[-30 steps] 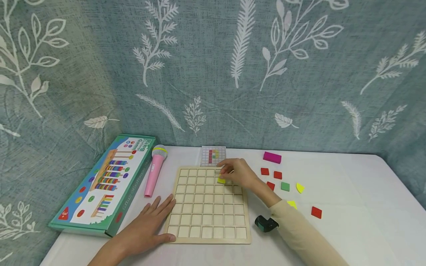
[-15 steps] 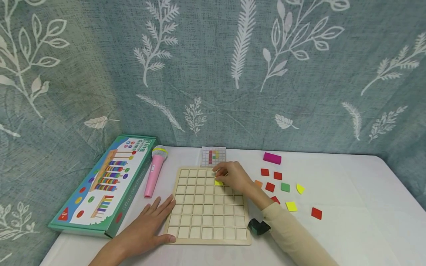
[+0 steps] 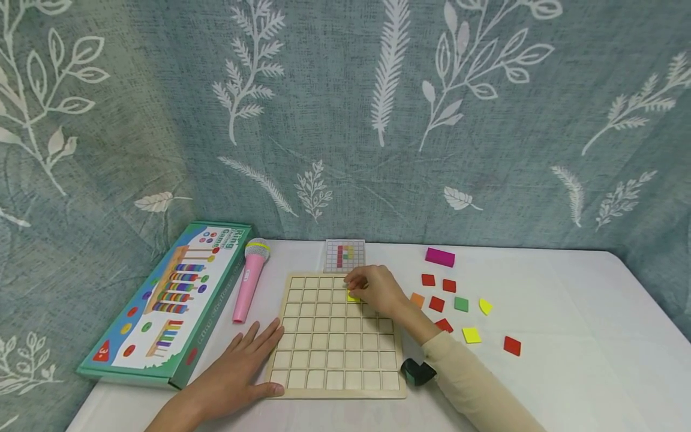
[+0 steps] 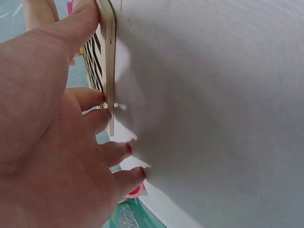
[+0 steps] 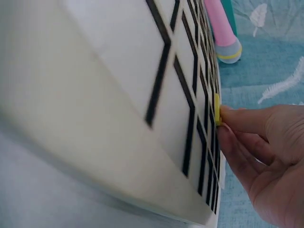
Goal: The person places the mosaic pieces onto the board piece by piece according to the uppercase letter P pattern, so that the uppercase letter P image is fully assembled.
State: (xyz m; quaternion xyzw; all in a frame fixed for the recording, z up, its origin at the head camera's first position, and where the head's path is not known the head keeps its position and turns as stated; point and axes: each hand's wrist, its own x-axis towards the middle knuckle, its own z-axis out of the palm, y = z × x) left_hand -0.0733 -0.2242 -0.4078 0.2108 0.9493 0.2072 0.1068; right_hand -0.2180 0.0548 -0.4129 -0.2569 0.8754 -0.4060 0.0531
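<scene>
1. The right hand (image 3: 376,290) pinches a yellow tile (image 3: 352,297) at the far part of the board (image 3: 336,360), slightly right of centre; whether it is seated, I cannot tell.
2. The left hand (image 3: 237,366) spreads straight fingers at the board's left edge, thumb on the near left corner.
3. A card (image 3: 344,255) lies just beyond the board.
4. Loose tiles (image 3: 461,304) lie to the right.
5. A microphone (image 3: 250,285) lies left, beside a box (image 3: 167,300).

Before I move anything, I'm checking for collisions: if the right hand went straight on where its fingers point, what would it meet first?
Most likely the wooden grid board, right under the yellow tile that the right hand pinches; whether the tile touches it is unclear.
</scene>
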